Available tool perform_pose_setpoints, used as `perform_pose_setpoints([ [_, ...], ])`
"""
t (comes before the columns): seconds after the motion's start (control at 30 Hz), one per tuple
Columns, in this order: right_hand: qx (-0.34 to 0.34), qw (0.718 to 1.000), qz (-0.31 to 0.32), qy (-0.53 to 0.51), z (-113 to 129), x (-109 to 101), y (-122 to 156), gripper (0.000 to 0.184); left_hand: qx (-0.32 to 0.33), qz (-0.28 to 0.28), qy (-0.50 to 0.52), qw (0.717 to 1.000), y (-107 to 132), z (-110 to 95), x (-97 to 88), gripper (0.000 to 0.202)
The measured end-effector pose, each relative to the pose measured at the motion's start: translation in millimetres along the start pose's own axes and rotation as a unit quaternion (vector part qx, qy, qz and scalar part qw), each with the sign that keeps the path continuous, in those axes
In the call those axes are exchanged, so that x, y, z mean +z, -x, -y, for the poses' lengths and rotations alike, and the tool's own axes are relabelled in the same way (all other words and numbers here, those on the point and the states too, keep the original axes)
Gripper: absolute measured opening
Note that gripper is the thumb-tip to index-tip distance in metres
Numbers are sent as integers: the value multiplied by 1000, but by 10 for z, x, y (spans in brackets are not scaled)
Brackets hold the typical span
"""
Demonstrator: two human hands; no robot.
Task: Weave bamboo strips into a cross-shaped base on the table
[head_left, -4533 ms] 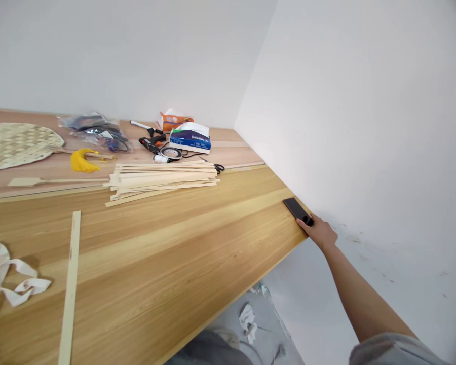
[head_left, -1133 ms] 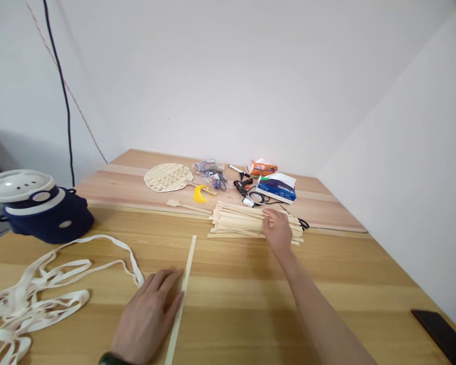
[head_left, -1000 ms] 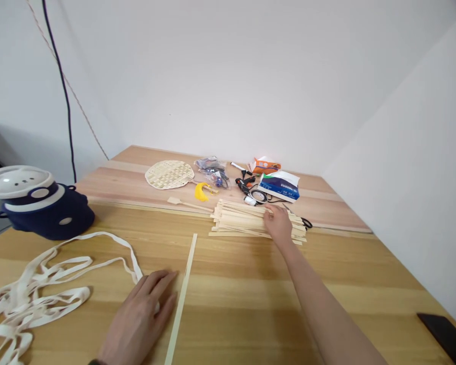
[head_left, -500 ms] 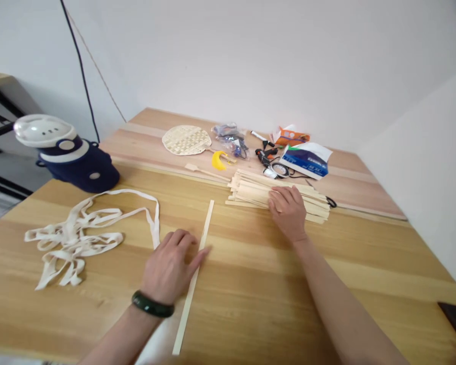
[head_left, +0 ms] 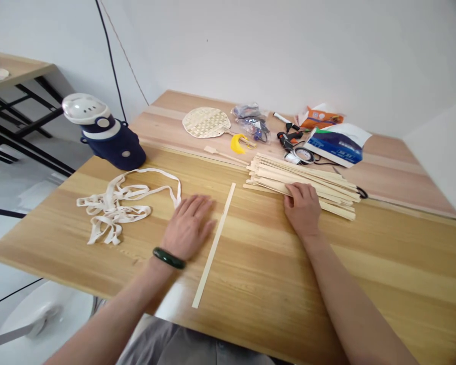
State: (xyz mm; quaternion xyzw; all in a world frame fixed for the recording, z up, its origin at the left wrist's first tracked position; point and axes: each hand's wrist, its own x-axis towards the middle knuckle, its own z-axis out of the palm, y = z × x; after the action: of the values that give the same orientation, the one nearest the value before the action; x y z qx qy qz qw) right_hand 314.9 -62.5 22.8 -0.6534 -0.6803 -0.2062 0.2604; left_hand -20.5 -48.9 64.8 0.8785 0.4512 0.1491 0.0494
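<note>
My left hand (head_left: 187, 226) lies flat and open on the wooden table (head_left: 273, 284), just left of a single long thin wooden strip (head_left: 215, 244) that runs toward the table's near edge. A dark green bracelet (head_left: 168, 258) is on that wrist. My right hand (head_left: 303, 208) rests on the near edge of a pile of thin wooden strips (head_left: 307, 178), fingers curled down onto the strips; whether they pinch one is hidden.
A tangle of white cloth tape (head_left: 117, 205) lies left of my left hand. A navy and white appliance (head_left: 105, 134) stands at the far left. Farther back are a woven fan (head_left: 206, 122), a yellow tassel (head_left: 236, 143), a glue gun (head_left: 289, 137) and a blue tissue pack (head_left: 336, 143).
The view has swung left and down from the table's right edge, where my right hand held a black phone. My right hand now sits on the strip pile; my left hand lies beside the single strip.
</note>
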Motion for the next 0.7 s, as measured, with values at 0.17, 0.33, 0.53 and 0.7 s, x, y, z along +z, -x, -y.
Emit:
perform_pose_setpoints([
  [0.17,-7,1000,-18,-13,15,-17,-13,21,25,34,-71,997,206,831,-75,51],
  [0.33,-8,999,-35,-2,33,-32,-2,20,33,16,-92,995,631,1510,-345,46],
  [0.53,-22,999,-37,20,90,-96,-34,26,37,-141,-23,989,796,1501,-521,26],
  [0.7,-31,999,-20,11,316,-359,-134,28,78,-113,63,989,598,542,-456,23],
])
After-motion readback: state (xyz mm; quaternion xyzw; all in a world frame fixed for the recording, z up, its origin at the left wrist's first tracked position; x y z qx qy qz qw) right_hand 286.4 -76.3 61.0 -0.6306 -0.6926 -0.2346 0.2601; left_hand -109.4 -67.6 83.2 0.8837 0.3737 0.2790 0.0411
